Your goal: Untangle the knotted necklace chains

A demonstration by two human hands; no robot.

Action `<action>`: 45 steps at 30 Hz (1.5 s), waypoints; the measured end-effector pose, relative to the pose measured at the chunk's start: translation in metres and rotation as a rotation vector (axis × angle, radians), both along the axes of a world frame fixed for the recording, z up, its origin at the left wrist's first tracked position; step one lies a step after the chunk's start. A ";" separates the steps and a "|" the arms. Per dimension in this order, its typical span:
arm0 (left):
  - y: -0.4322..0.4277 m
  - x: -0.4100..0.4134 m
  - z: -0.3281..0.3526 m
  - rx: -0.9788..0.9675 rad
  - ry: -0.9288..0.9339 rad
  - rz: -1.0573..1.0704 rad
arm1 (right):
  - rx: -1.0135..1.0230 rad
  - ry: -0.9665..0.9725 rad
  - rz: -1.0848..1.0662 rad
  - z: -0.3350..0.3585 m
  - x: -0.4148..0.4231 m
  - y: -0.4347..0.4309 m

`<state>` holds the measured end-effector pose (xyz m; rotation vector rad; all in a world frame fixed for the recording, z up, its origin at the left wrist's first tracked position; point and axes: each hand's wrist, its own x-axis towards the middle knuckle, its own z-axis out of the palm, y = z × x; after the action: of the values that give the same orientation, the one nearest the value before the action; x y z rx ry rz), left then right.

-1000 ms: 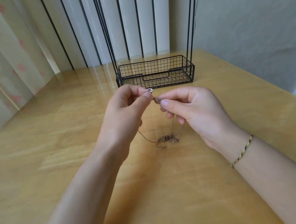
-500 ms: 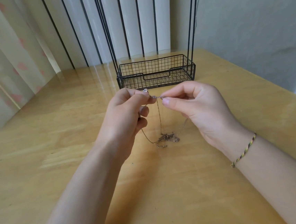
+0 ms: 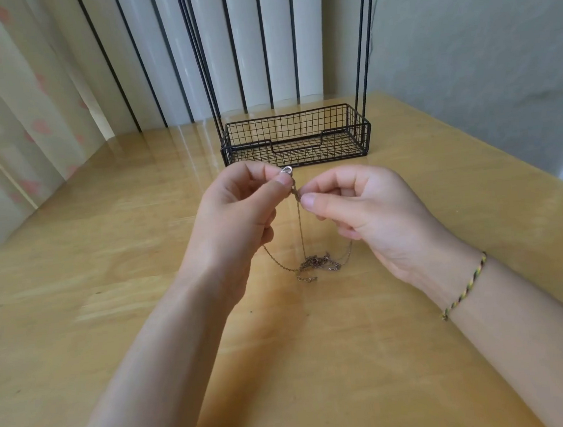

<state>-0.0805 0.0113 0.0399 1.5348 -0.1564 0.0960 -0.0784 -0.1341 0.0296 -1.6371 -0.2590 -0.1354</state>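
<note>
The wooden table (image 3: 109, 298) is filling the lower frame, and the black wire basket (image 3: 295, 139) is standing at upper centre, well apart from the work. The left hand (image 3: 236, 217) and the right hand (image 3: 369, 211) are meeting at frame centre, raised above the table. The left thumb and forefinger are pinching a silver clasp (image 3: 286, 170). The right thumb and forefinger are pinching the strand just below and right of it. The necklace chains (image 3: 316, 265) are hanging from both pinches in thin strands, with the knotted heap resting on the table below centre. Risk: drawing the pinches apart while the heap is bunched is likely to tighten the knot. A hard tug could strain the fine links, and a slipping pinch would drop the held end into the heap. Compared with half a second ago, the left pinch is sitting higher than the right instead of level, the short span between them is running steeply, and the heap is lying in the same spot.
</note>
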 end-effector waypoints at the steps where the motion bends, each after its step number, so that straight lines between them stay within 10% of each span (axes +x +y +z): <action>1: 0.000 0.000 0.000 -0.007 0.001 0.005 | -0.018 0.002 -0.007 -0.001 0.000 0.000; 45: -0.002 0.002 -0.006 0.105 -0.058 0.013 | 0.112 0.132 -0.009 -0.001 0.003 -0.002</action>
<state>-0.0782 0.0094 0.0341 1.6386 -0.1998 0.1445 -0.0752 -0.1364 0.0290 -1.5295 -0.1410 -0.0475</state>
